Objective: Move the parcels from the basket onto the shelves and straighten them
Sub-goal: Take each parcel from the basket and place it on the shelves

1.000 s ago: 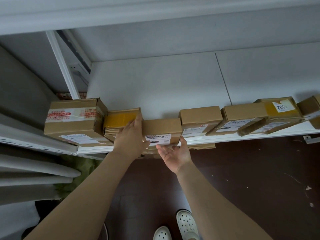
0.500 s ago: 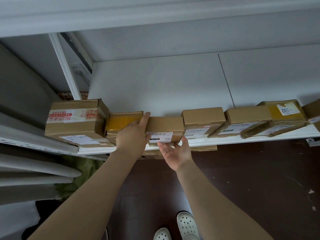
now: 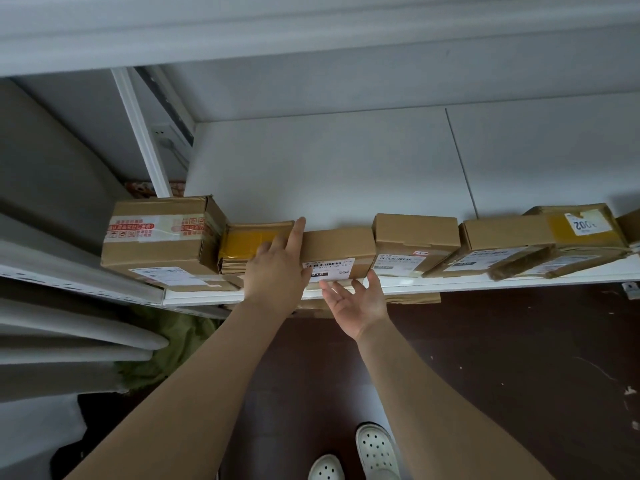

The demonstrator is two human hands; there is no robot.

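Small parcel (image 3: 337,249) on shelf (image 3: 485,284), wedged between yellow-taped parcel (image 3: 247,244) and taller box (image 3: 414,242); left hand (image 3: 277,271) flat against its left end, fingers spread; right hand (image 3: 360,301) open, palm-up at front edge; large box (image 3: 159,237) far left.

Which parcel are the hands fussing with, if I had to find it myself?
Look along the white shelf with its row of brown boxes. From the big red-taped box at the left end, count to the third parcel. That small plain box has a white barcode label facing you, between the left hand and right hand.

A parcel storeroom: labelled cardboard parcels (image 3: 337,252) lined along a white metal shelf (image 3: 485,284).
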